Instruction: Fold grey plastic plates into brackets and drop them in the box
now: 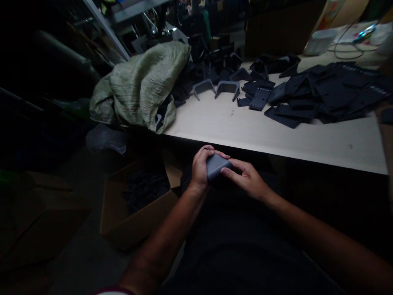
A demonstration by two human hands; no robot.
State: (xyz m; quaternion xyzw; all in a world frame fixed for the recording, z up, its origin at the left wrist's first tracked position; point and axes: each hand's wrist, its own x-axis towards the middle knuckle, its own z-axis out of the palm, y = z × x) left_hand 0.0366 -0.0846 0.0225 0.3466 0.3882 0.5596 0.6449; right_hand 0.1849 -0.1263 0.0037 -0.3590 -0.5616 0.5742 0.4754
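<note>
Presently, held part: a small grey plastic piece [215,166] is gripped just below the near edge of the bench [276,135], above the lap.
Left hand: the left hand [201,168] is wrapped round the left side of the grey plastic piece, fingers curled over its top.
Right hand: the right hand [247,178] is pressed against the right side of the piece, thumb and fingers laid on it; both hands are brought together, clamped on the same part.
Bench, middle: two grey U-shaped brackets [216,88] are stood side by side on the pale surface.
Bench, right: a heap of flat dark plastic parts [322,94] is spread toward the far right.
Bench, left: a green woven sack [144,86] is slumped over the left end, dark pieces spilling from its mouth.
Floor, near left: an open cardboard box [138,213] with dark parts inside is set just left of the forearm.
Far right: a looped cable [348,49] is seen on the bench, well apart from the hands.
</note>
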